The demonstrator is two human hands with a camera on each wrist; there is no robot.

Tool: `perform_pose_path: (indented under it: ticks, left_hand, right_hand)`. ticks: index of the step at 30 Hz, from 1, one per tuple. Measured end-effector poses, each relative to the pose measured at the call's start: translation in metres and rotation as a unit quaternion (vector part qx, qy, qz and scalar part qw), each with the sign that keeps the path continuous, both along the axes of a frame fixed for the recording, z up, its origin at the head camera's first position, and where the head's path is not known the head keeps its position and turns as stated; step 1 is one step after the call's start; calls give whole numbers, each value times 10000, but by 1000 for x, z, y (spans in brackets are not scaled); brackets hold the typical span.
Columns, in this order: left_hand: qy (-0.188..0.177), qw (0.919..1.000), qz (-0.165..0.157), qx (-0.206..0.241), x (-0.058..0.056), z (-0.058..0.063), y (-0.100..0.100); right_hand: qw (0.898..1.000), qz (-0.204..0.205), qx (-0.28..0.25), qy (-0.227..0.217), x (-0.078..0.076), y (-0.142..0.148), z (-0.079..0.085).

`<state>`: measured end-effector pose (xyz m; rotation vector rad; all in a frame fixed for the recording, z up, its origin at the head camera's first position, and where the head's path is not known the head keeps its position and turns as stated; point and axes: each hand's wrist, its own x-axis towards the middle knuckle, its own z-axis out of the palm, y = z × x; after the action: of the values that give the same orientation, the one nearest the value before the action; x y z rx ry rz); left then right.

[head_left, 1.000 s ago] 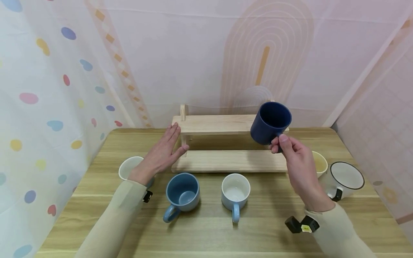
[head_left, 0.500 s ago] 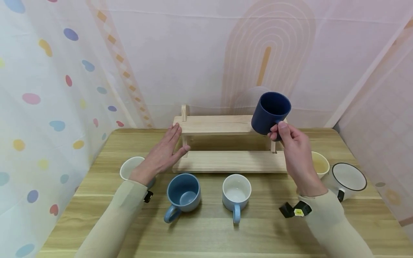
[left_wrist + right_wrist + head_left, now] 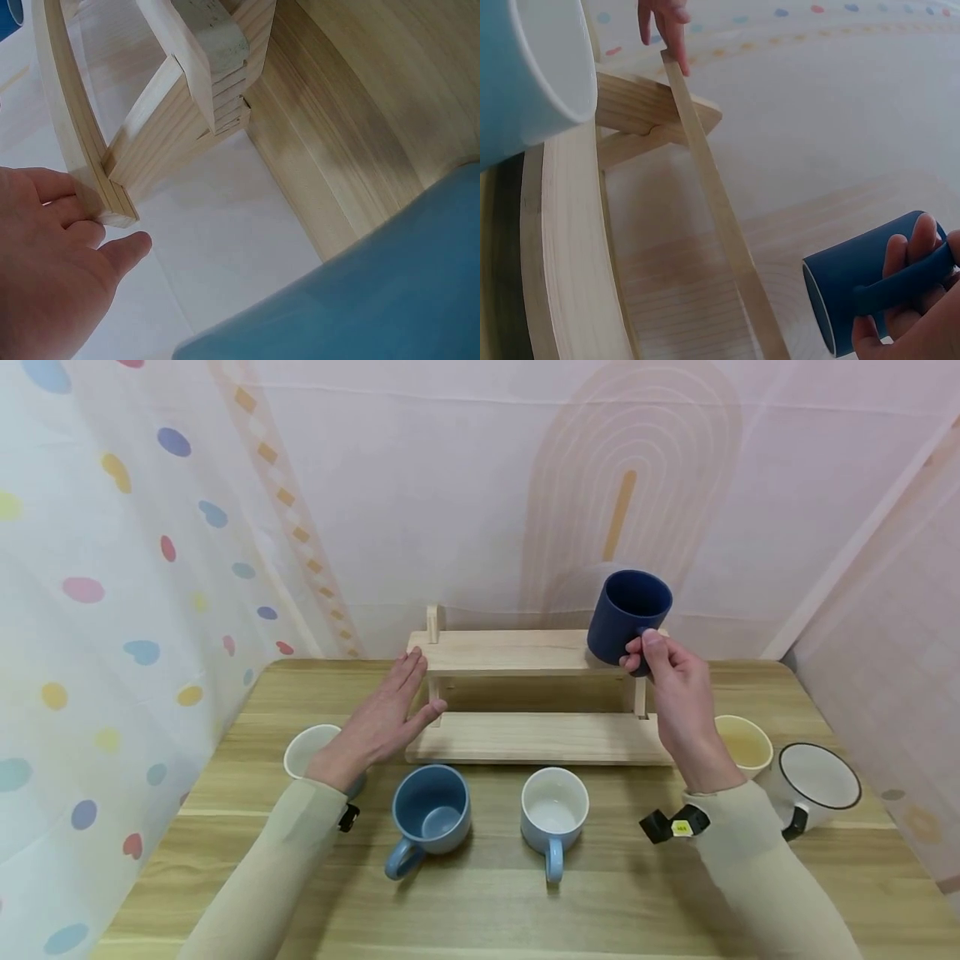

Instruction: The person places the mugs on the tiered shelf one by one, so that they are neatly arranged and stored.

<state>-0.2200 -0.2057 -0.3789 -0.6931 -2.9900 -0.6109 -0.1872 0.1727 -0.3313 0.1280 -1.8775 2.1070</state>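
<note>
My right hand (image 3: 681,693) grips a navy mug (image 3: 628,610) by its handle, thumb on top. The mug is held over the right end of the upper board of a two-tier wooden shelf (image 3: 517,650); in the right wrist view, a gap shows between the mug's base (image 3: 819,306) and the board. My left hand (image 3: 378,718) lies against the left end of that upper board, fingers extended and thumb apart. The left wrist view shows its fingers (image 3: 56,184) touching the board's end. In front of the shelf stand a blue mug (image 3: 431,810) and a white-and-light-blue mug (image 3: 555,810).
A pale cup (image 3: 303,750) is partly hidden behind my left wrist. Right of the shelf are a yellow cup (image 3: 746,745) and a white mug with a black rim (image 3: 813,785). The wooden table (image 3: 495,902) meets patterned curtains at the back and sides.
My right hand has carried the navy mug upward and farther back over the upper board, and the mug stands straighter. My left hand stays at the shelf's left end.
</note>
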Motion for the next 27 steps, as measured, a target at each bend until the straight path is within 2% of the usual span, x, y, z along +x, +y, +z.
perform_pose_path:
  ticks: [17,27]
  left_hand:
    - [-45,10000,-6,-21,1,1,-1]
    - [-70,9999,34,-87,1,1,-2]
  right_hand:
    - [9988,-233,288,-322,-22,-8,-10]
    - [9975,-306,273,-580,-28,-12,-14]
